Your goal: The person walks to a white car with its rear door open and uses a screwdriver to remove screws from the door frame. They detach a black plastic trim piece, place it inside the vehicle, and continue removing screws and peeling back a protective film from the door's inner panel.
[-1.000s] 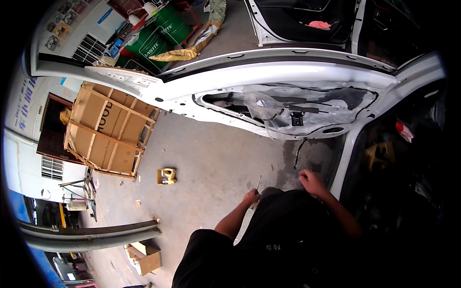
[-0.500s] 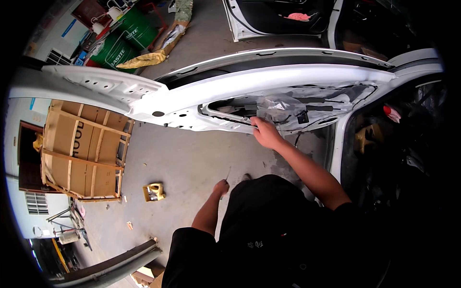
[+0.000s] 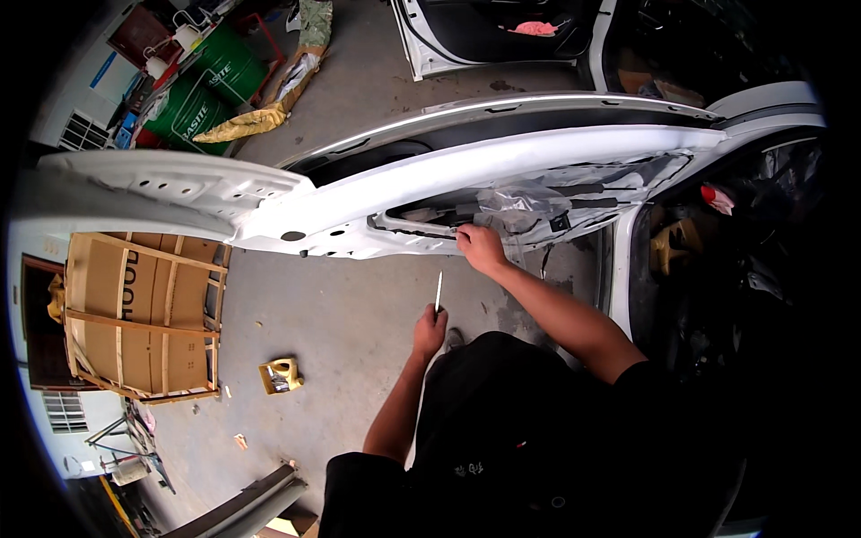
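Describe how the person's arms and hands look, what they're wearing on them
Both forearms are bare, with no gloves on the left hand or the right hand. Black short sleeves of a dark top cover the upper arms only. No watch, wristband or ring can be made out, though the hands are small in the head view. No markings show on the arms.

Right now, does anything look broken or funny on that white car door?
Yes. The white car door has no inner cover, so bare metal and holes show. A clear plastic sheet hangs crumpled and half loose over the opening, where the right hand touches it. The left hand holds a thin pale tool. Nothing looks spilled.
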### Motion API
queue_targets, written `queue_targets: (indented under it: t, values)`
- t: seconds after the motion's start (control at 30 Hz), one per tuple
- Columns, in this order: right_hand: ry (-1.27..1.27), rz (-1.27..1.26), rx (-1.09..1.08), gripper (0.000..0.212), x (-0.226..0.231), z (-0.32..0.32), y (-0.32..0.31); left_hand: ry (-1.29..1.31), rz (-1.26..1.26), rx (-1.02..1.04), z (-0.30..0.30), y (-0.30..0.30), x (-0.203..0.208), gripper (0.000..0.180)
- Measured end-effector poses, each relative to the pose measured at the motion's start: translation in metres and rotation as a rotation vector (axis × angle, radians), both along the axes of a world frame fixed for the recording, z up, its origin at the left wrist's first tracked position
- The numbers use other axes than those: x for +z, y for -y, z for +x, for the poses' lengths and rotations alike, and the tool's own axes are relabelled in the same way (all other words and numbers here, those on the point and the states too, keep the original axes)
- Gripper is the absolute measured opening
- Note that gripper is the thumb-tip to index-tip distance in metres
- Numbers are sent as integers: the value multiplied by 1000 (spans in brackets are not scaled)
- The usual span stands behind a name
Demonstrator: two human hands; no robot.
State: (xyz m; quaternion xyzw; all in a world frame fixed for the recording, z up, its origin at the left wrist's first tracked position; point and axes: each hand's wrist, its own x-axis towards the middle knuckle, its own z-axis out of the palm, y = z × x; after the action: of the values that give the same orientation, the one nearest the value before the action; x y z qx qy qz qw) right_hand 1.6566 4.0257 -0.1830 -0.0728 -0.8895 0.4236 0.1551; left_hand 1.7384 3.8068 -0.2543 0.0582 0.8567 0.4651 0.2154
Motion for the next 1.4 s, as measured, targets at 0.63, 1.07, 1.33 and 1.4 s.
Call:
queue_targets:
  t: [0.63, 1.07, 1.33, 1.4]
  values:
    - [40, -310, 63, 32, 4, 21, -3, -179, -38, -87, -44, -36, 73, 38]
    - [6, -274, 34, 28, -2, 16, -4, -256, -147, -199, -69, -38, 86, 41]
    - [-33, -177, 24, 27, -3, 15, -6, -252, -243, -193, -66, -41, 103, 40]
    - [-82, -145, -4, 25, -4, 14, -3, -269, -295, -205, -63, -42, 114, 40]
